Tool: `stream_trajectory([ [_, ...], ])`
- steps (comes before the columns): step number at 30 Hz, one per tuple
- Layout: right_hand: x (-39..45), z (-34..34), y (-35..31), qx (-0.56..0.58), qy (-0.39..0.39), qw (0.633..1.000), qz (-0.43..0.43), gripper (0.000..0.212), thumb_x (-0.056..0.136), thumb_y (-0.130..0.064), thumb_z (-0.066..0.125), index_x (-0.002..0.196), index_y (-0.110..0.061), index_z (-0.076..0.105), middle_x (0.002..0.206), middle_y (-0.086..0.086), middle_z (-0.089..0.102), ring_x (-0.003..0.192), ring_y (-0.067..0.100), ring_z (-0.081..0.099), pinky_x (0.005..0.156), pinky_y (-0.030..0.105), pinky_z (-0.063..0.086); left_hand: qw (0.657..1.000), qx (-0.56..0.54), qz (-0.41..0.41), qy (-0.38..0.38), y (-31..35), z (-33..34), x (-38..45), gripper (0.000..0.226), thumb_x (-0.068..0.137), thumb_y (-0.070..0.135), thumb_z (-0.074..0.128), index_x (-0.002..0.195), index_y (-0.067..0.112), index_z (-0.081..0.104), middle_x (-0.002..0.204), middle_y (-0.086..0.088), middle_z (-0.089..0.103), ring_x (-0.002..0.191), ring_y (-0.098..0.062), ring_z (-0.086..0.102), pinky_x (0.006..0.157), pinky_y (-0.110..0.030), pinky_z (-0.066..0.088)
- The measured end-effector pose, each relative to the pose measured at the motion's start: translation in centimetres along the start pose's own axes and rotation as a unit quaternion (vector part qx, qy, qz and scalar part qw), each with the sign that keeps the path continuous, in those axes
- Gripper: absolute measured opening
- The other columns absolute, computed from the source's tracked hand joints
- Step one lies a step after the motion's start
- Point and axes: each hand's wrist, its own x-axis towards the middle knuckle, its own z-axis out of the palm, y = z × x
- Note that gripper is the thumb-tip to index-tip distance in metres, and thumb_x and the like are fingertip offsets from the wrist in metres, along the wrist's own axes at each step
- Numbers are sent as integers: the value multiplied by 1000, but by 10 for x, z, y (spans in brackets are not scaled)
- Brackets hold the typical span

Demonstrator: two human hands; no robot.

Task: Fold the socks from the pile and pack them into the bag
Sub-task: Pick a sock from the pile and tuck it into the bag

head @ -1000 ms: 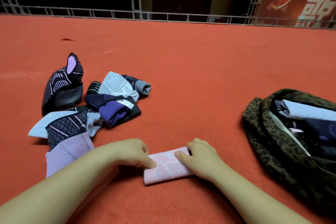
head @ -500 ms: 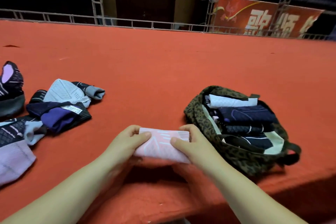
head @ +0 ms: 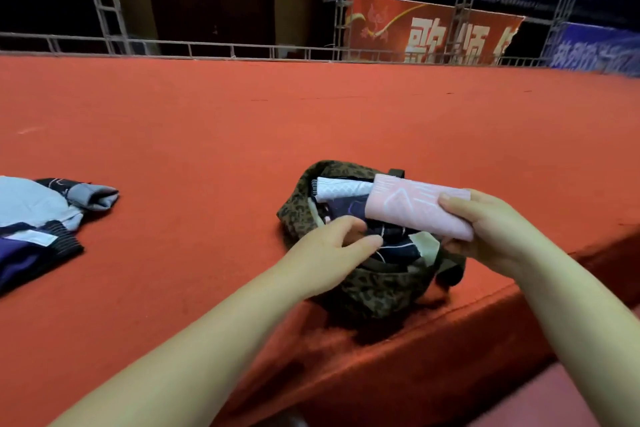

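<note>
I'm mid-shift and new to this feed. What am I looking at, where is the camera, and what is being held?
There is no machine: a person works with two bare hands, filmed by one wide-angle camera on their head, looking forward and down. The right hand grips a folded pink patterned sock above the open leopard-print fabric bag, which already holds folded dark and white socks. The left hand reaches into the bag's mouth; I cannot tell if it grips anything. Everything sits on a red carpeted surface, with the unfolded sock pile at the left.
</note>
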Motion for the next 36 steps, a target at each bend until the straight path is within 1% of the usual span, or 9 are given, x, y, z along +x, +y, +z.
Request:
stream_trajectory([
  [2,5,-12,9,19,12,1000,6,27,96,-23,50,117,-12,61,71,2,57,57,13,47,48,23,39,985,159,-10,-67,7,6,3,46,83,65,46,113,32,59,113,10,62,105,-13,56,96,-34,43],
  [4,7,-16,17,20,9,1000,15,25,96,-22,49,115,-13,63,65,-3,58,53,11,47,45,21,39,975,204,4,-89,11,8,6,38,82,60,54,99,28,66,98,10,65,94,-13,58,87,-31,45],
  [9,9,-14,23,82,22,996,7,22,92,-8,44,102,-14,63,94,7,66,74,19,61,63,31,49,998,22,40,-37,-3,-6,-1,17,85,28,61,68,27,60,58,12,55,52,2,45,52,-17,34],
  [16,24,5,20,41,-4,999,-14,25,93,-2,40,113,-6,53,96,14,63,75,26,62,69,38,52,994,-35,76,-72,-13,-6,-25,15,82,32,45,68,33,51,66,14,60,64,-1,54,65,-20,42],
  [20,28,6,30,-25,-37,998,-42,15,87,-12,52,101,-13,57,94,10,65,80,21,61,73,39,47,985,70,110,-110,-1,-2,-21,13,81,38,48,74,27,50,80,8,66,75,-7,59,75,-34,48],
  [23,28,9,34,-80,-94,990,-73,18,79,-23,60,96,-15,61,86,0,64,77,13,58,65,25,43,978,111,137,-115,13,5,-18,3,86,33,56,86,36,55,90,16,63,84,0,55,80,-28,45],
  [27,36,17,33,-124,-70,984,-103,3,87,-11,63,88,-11,60,79,3,63,70,13,57,63,25,42,975,138,136,-105,18,15,-14,31,85,36,60,116,36,58,113,20,61,83,7,48,77,-14,38],
  [33,41,28,30,-324,-100,939,-56,14,82,-27,70,80,-17,60,73,-5,57,66,11,51,60,26,37,987,93,129,-16,1,15,-9,9,85,30,61,84,39,59,84,24,59,82,7,51,78,-24,40],
  [36,40,21,21,-366,-106,924,-13,22,82,-38,67,78,-19,58,75,-3,63,64,12,59,62,29,40,978,124,163,51,-9,16,-1,8,79,44,53,76,41,46,90,28,50,97,-1,45,88,-26,34],
])
